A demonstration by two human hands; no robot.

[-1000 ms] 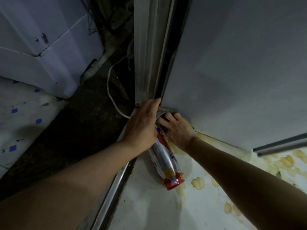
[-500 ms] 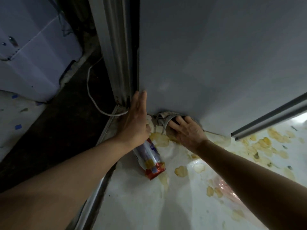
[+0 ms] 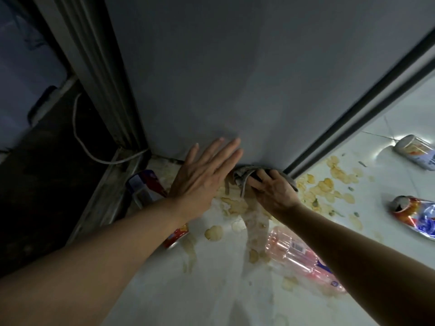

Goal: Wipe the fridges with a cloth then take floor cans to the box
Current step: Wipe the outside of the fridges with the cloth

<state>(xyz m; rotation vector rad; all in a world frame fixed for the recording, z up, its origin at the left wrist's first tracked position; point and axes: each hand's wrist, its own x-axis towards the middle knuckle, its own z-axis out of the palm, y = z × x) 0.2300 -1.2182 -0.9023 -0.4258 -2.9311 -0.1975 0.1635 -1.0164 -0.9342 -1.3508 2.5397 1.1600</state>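
Against the bottom edge of the grey fridge [image 3: 223, 67], both hands are working low, right at floor level. Fridge panel is filling most of the view; white tiled floor [image 3: 179, 285] is running below it, stained and littered with yellowish crisp crumbs [image 3: 329, 187]. Left hand [image 3: 202, 175] is lying flat with fingers straight and spread, fingertips touching the panel, gripping nothing. Right hand [image 3: 273, 191] is pressing a bunched grey cloth [image 3: 244, 176] into the seam where fridge is meeting floor, fingers curling round the cloth. Crushed pink plastic bottle [image 3: 303, 255] is lying under the right forearm. Red-and-silver can [image 3: 146, 187] is lying on its side under the left wrist, mostly hidden. Two more cans are lying at far right, well apart from the hands: crushed red-blue can [image 3: 416, 217] and white can [image 3: 416, 150]. White cable [image 3: 80, 137] is trailing along the dark gap left of the fridge.
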